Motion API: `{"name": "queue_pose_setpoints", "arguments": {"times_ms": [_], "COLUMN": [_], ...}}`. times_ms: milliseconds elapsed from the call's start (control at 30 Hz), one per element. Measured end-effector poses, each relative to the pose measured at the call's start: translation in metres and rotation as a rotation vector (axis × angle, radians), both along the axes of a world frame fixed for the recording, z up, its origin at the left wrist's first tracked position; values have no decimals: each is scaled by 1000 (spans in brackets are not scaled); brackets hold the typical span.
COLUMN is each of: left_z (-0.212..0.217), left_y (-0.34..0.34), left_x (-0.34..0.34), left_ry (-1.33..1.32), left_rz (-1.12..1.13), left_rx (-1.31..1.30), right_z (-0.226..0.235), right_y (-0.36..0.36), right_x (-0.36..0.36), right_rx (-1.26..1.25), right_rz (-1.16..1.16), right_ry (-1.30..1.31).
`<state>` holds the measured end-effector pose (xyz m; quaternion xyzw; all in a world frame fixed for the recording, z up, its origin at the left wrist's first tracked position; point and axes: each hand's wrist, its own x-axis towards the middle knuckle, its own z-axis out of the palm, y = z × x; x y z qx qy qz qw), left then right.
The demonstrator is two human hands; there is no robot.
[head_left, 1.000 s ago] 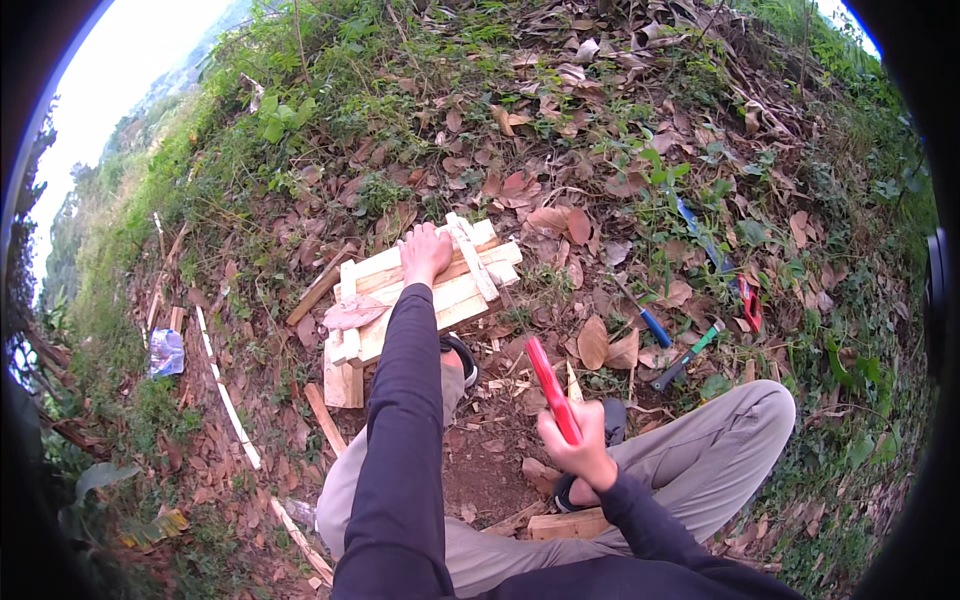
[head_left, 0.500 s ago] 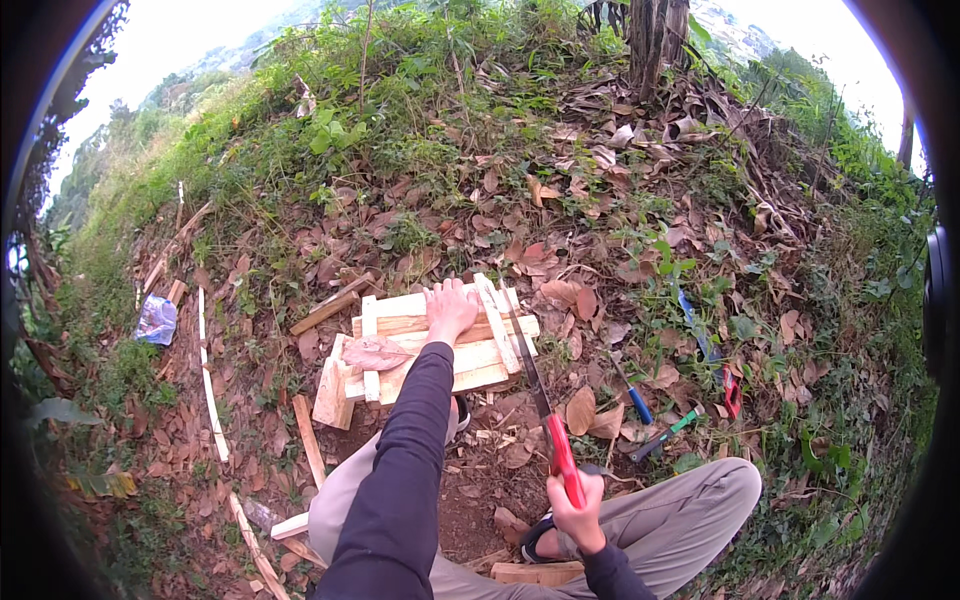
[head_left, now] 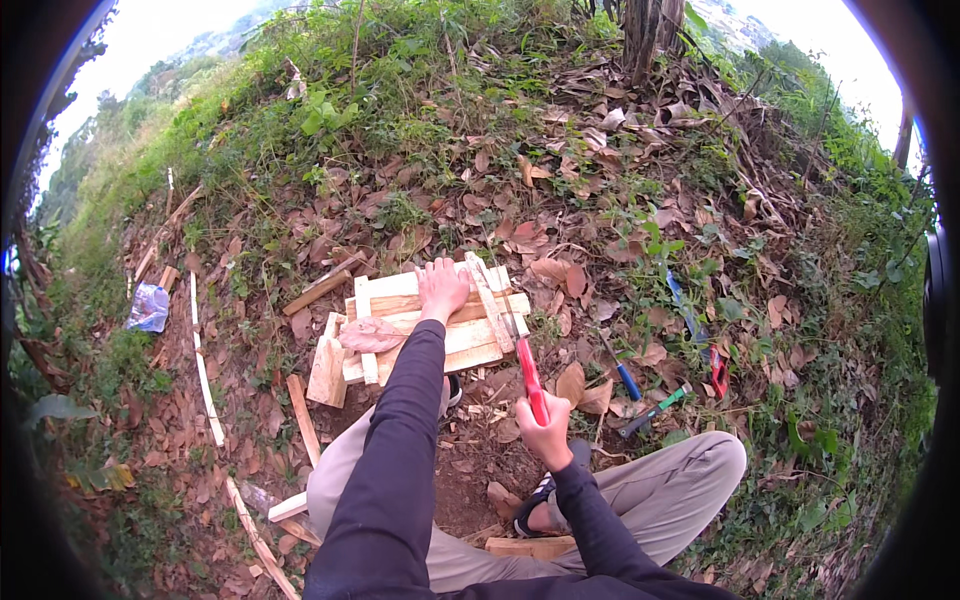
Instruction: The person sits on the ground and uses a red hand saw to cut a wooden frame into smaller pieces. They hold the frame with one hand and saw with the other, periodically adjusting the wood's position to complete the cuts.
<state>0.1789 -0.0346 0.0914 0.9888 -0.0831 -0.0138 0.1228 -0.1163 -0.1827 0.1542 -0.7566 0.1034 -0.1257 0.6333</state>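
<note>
the slatted wooden frame (head_left: 420, 320) lies flat on the leaf-strewn slope at about 12 o'clock from the knees. it looks stiff and fairly light, nailed pale boards with rough edges, likely to skid on dry leaves unless pinned down; the broad middle slats look like the best place to press or grip. the left hand (head_left: 441, 290) rests flat on its upper middle, fingers spread and pointing away. at 2 o'clock of the frame's near edge the right hand (head_left: 546, 432) is wrapped in a fist round the red handle of a handsaw (head_left: 524, 362), whose thin blade reaches up to the frame's right end. the saw looks light and whippy, best held only by the handle.
</note>
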Motion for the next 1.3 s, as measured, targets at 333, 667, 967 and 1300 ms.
{"name": "queue_pose_setpoints", "arguments": {"times_ms": [333, 667, 967, 1300], "left_z": [-1, -7, -1, -2], "left_y": [11, 17, 25, 29], "left_x": [-2, 14, 17, 12], "left_ry": [-102, -97, -75, -90], "left_rz": [15, 41, 51, 95], "left_rx": [3, -13, -37, 8], "right_z": [26, 31, 24, 17], "right_y": [-5, -12, -10, 9], "right_x": [-35, -100, -105, -24], "right_rx": [156, 114, 146, 192], "right_rz": [14, 39, 76, 46], "right_ry": [79, 38, 31, 80]}}
